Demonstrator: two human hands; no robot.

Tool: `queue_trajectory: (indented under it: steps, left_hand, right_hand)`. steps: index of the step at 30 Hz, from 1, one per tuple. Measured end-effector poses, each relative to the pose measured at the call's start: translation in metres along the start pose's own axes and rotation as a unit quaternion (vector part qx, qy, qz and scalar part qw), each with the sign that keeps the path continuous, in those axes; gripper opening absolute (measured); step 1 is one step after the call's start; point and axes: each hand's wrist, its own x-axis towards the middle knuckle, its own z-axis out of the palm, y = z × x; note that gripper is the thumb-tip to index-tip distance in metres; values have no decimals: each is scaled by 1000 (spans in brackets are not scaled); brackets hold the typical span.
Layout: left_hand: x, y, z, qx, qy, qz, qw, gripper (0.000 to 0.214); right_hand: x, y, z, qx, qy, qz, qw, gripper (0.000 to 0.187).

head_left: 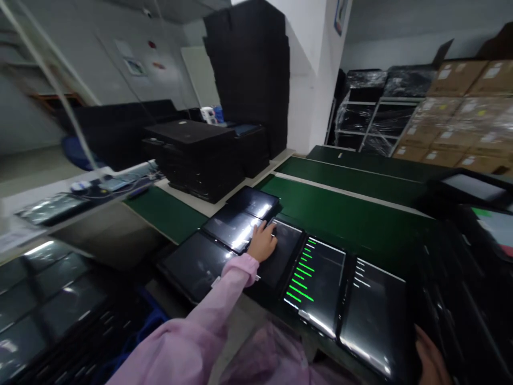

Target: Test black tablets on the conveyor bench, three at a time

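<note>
My left hand (263,241), in a pink sleeve, reaches forward and rests with curled fingers on a dark tablet (282,255) lying on the green belt (352,214). Right of it lie a tablet showing green text lines (316,283) and another with white text lines (374,310). Only part of my right hand (429,359) shows at the bottom right, at the near corner of the white-text tablet; its fingers are hidden. More dark tablets (234,227) lie left of my left hand.
Stacks of black trays (192,155) stand behind the tablets, and a tall black stack (250,69) rises by the white pillar. Cardboard boxes (460,117) and wrapped racks fill the back right. Trays of tablets (48,305) sit at the lower left.
</note>
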Motion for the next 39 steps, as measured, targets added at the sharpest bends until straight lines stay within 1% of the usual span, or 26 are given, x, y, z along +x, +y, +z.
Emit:
queue_trajectory:
  steps: [3, 5, 7, 9, 11, 12, 13, 15, 17, 20, 21, 23, 26, 29, 34, 37, 39]
  left_hand:
    - [5, -11, -12, -10, -1, 2, 1000, 48]
    - [9, -26, -22, -16, 0, -4, 1000, 51]
    - [14, -45, -31, -21, -7, -17, 1000, 53]
    - [19, -66, -34, -25, -18, -33, 999, 56]
    - [22, -83, -30, -30, -21, -40, 999, 60]
    - [23, -89, -26, -33, -16, -33, 999, 61]
    - [24, -93, -22, -39, -7, -21, 999, 62]
    - [24, -97, -15, -57, 15, 14, 998, 60]
    - [21, -96, -11, -71, 29, 42, 996, 55]
    - [17, -94, -12, -72, 34, 69, 994, 48]
    - [17, -94, -12, -72, 35, 80, 994, 47]
    - [16, -96, -12, -73, 37, 110, 991, 43]
    - [14, -99, -11, -77, 33, 156, 984, 38]
    - [11, -100, -9, -78, 26, 186, 979, 36]
    - [10, -102, -6, -69, 10, 203, 977, 37]
    - [10, -103, -5, -74, 3, 206, 976, 36]
    - [11, -104, -5, -80, 8, 206, 975, 36]
  right_hand:
    - [-14, -11, 5, 17, 6, -5, 1000, 72]
    - [-15, -13, 7, -6, 21, -25, 999, 76]
    - [-12, -18, 11, -66, 44, -91, 993, 78]
    - [-6, -30, 20, -131, 43, -188, 972, 74]
    - [4, -47, 35, -178, -2, -272, 946, 65]
    - [10, -57, 44, -196, -31, -301, 933, 60]
    - [17, -65, 52, -210, -58, -320, 922, 57]
    - [29, -78, 67, -233, -92, -344, 905, 52]
    - [36, -84, 76, -237, -108, -356, 897, 49]
    - [38, -79, 77, -226, -110, -354, 901, 53]
    - [38, -75, 75, -228, -100, -345, 905, 55]
    - [39, -65, 69, -233, -96, -306, 918, 61]
    - [38, -53, 58, -248, -122, -253, 927, 69]
    - [32, -47, 53, -249, -127, -230, 932, 69]
    - [20, -48, 59, -229, -118, -230, 939, 65]
    - [10, -53, 68, -215, -121, -249, 936, 64]
    - [2, -57, 79, -204, -132, -271, 931, 60]
